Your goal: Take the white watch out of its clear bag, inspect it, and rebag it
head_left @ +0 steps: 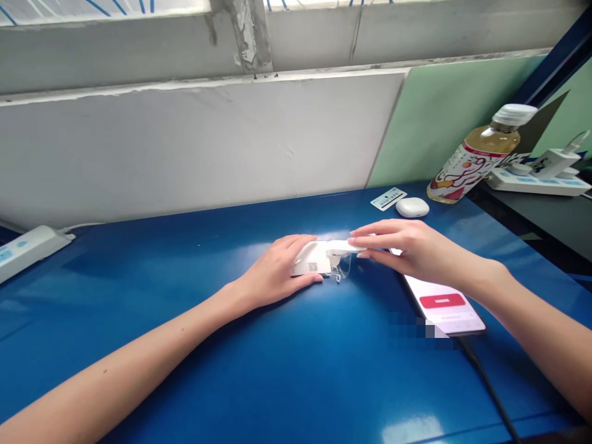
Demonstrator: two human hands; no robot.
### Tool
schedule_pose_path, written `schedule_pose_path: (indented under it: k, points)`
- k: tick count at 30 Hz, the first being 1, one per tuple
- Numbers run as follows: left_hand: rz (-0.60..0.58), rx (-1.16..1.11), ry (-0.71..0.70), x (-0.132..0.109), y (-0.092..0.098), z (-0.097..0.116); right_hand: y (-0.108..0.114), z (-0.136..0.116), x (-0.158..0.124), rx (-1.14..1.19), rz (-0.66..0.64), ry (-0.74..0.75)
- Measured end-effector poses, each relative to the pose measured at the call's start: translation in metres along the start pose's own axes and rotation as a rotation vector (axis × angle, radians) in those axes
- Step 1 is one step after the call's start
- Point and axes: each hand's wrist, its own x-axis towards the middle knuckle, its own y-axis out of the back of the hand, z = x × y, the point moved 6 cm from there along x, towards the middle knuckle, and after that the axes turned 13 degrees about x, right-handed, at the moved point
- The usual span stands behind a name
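Observation:
A small white packet (313, 258) with a printed code lies on the blue table (287, 370). My left hand (277, 271) grips its left end between thumb and fingers. My right hand (407, 250) pinches the packet's upper right flap with extended fingertips. A small metal chain or trinket (337, 273) hangs out of the packet's open right end, partly behind clear plastic. Under my right wrist lies a phone (446, 305) with a lit screen and a red button.
A white earbud case (412, 207) and a small label card (388, 198) sit at the back right, beside a bottle of yellow drink (481, 154). Power strips lie far left (28, 250) and far right (539, 179). A black cable (490, 388) runs from the phone.

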Motion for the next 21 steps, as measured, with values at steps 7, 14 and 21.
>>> schedule_pose_path:
  k: [7,14,21]
  points:
    - [0.076,-0.005,0.022,-0.001,0.005,0.001,0.004,0.005,-0.002,-0.042,-0.058,0.001]
    - [0.125,-0.005,-0.016,-0.002,0.009,0.004,-0.002,0.006,-0.004,-0.077,-0.114,-0.021]
    - [0.146,0.052,-0.064,-0.003,0.008,0.006,-0.022,-0.004,0.005,-0.076,-0.051,0.014]
